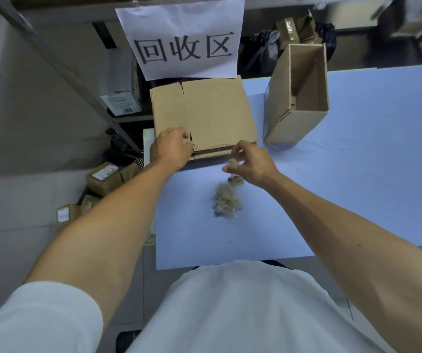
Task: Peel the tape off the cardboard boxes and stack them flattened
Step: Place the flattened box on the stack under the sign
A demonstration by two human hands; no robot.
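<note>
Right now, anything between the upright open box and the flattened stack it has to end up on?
Nothing visible. The upright box stands on the table just right of the flattened stack, with only bare tabletop between them. The right hand pinches tape nearer the person, and the tape wad lies nearer still, off that path.

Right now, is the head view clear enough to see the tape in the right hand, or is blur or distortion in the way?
Head view: wide-angle bending at the edges; upper right corner blurred; right hand pinching crumpled tape is soft but readable.
</note>
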